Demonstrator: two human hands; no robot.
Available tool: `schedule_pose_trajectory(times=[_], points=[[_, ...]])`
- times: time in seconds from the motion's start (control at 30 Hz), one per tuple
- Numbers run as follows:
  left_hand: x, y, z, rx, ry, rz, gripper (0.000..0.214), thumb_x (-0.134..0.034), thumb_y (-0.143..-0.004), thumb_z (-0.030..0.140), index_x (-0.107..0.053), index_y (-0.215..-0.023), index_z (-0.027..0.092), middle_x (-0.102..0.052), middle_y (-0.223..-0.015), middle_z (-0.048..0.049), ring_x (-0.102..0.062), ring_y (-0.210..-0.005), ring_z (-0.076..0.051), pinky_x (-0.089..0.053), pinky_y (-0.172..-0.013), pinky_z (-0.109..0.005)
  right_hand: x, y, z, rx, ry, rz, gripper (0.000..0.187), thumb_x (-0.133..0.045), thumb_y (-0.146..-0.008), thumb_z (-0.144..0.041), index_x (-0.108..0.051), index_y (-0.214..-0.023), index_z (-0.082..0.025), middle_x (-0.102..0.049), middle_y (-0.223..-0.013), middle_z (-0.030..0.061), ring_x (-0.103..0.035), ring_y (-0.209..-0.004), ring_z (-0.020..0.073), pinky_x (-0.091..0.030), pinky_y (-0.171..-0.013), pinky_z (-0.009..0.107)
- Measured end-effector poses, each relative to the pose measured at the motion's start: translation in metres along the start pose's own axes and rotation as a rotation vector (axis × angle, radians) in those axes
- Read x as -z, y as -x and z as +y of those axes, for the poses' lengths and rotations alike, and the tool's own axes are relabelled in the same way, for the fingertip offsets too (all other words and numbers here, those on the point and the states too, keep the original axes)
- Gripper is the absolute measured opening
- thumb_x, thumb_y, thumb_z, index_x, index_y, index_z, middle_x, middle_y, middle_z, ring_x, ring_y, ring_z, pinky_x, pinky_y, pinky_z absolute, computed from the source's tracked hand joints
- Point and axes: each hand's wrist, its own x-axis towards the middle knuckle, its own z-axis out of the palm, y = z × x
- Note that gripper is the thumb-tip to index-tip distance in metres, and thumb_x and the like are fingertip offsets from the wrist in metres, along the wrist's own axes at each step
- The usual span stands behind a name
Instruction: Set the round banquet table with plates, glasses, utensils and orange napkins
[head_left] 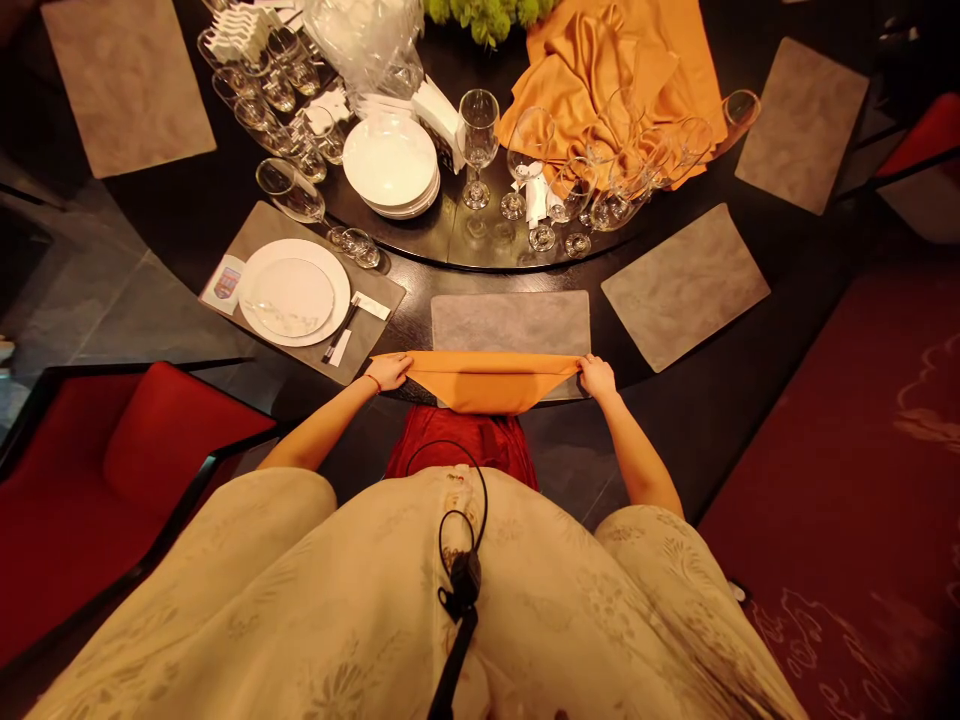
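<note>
An orange napkin [484, 380] lies folded into a downward-pointing triangle at the near edge of the dark round table [180, 210], partly over a grey placemat [510, 322]. My left hand [388, 372] pinches the napkin's left corner. My right hand [598, 377] pinches its right corner. The fold between them is stretched straight.
A set place with white plates [294, 292] and chopsticks [341, 333] lies to the left. The turntable [457, 235] carries stacked plates [391, 163], several wine glasses [478, 140] and a heap of orange napkins [600, 65]. Red chairs [127, 440] stand at left and under the table.
</note>
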Motion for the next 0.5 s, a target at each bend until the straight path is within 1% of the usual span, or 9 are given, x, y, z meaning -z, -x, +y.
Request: schedule_pose_trajectory(times=[0.07,0.1,0.17,0.2,0.23,0.3,0.4,0.47,0.5], points=[[0.006,-0.007,0.01,0.019,0.034,0.042,0.019,-0.05,-0.088,0.029,-0.062,-0.098,0.019,-0.064,-0.098,-0.0112,-0.062,-0.09,-0.024,-0.047,-0.077,-0.033,0.007,-0.003,-0.01,-0.018,-0.012,0.021,0.032,-0.044,-0.089,-0.013,-0.064,-0.114,-0.009,-0.058,-0.118,0.0219,-0.049,-0.108,0.0303,-0.035,-0.089,0.038],[0.009,-0.014,0.016,0.038,0.054,0.081,0.021,-0.05,-0.089,0.031,-0.062,-0.1,0.019,-0.064,-0.1,-0.0118,-0.062,-0.093,-0.025,-0.048,-0.079,-0.033,0.011,-0.005,-0.018,-0.001,-0.02,0.036,0.032,-0.044,-0.09,-0.015,-0.063,-0.116,-0.009,-0.058,-0.119,0.0221,-0.049,-0.11,0.0311,-0.035,-0.091,0.038],[0.012,-0.031,0.03,0.073,0.099,0.16,0.025,-0.051,-0.089,0.032,-0.061,-0.107,0.018,-0.064,-0.108,-0.0137,-0.059,-0.102,-0.027,-0.049,-0.082,-0.035,0.017,-0.011,-0.035,0.081,-0.039,0.053,0.037,-0.046,-0.092,-0.02,-0.059,-0.125,-0.009,-0.057,-0.125,0.0214,-0.047,-0.114,0.0315,-0.035,-0.094,0.039],[0.013,-0.041,0.036,0.088,0.117,0.179,0.025,-0.054,-0.088,0.03,-0.06,-0.109,0.018,-0.063,-0.112,-0.0144,-0.058,-0.105,-0.028,-0.049,-0.083,-0.035,0.019,-0.014,-0.044,0.12,-0.045,0.052,0.04,-0.047,-0.092,-0.02,-0.057,-0.129,-0.01,-0.056,-0.128,0.0208,-0.046,-0.116,0.0311,-0.034,-0.096,0.039],[0.013,-0.05,0.041,0.108,0.13,0.183,0.026,-0.057,-0.086,0.027,-0.06,-0.11,0.018,-0.064,-0.113,-0.0147,-0.058,-0.106,-0.028,-0.049,-0.083,-0.035,0.021,-0.018,-0.053,0.138,-0.046,0.046,0.041,-0.047,-0.091,-0.02,-0.056,-0.13,-0.01,-0.056,-0.129,0.0204,-0.046,-0.117,0.0306,-0.034,-0.096,0.039],[0.013,-0.064,0.047,0.162,0.151,0.15,0.028,-0.061,-0.08,0.02,-0.062,-0.107,0.018,-0.067,-0.106,-0.0139,-0.06,-0.1,-0.027,-0.049,-0.08,-0.033,0.025,-0.025,-0.064,0.102,-0.043,0.015,0.038,-0.047,-0.091,-0.018,-0.059,-0.126,-0.009,-0.059,-0.126,0.0205,-0.049,-0.115,0.0293,-0.036,-0.096,0.037],[0.021,-0.075,0.047,0.177,0.203,0.058,0.022,-0.063,-0.074,0.014,-0.066,-0.095,0.015,-0.068,-0.085,-0.0105,-0.062,-0.084,-0.024,-0.047,-0.074,-0.03,0.033,-0.035,-0.063,0.032,-0.071,-0.078,0.027,-0.05,-0.09,-0.018,-0.068,-0.108,-0.008,-0.067,-0.113,0.0196,-0.057,-0.104,0.0255,-0.039,-0.089,0.032],[0.036,-0.079,0.042,0.131,0.226,0.014,0.01,-0.065,-0.07,0.013,-0.067,-0.08,0.015,-0.066,-0.073,-0.0076,-0.061,-0.074,-0.022,-0.046,-0.072,-0.029,0.047,-0.033,-0.05,0.039,-0.128,-0.117,0.022,-0.056,-0.087,-0.022,-0.07,-0.1,-0.011,-0.07,-0.105,0.0161,-0.06,-0.094,0.0221,-0.041,-0.082,0.028],[0.047,-0.081,0.04,0.101,0.23,0.013,0.006,-0.065,-0.069,0.012,-0.066,-0.074,0.015,-0.065,-0.069,-0.0062,-0.059,-0.07,-0.02,-0.045,-0.071,-0.028,0.056,-0.028,-0.041,0.046,-0.165,-0.106,0.02,-0.058,-0.085,-0.023,-0.071,-0.096,-0.012,-0.071,-0.1,0.0139,-0.061,-0.09,0.0207,-0.041,-0.078,0.027]])
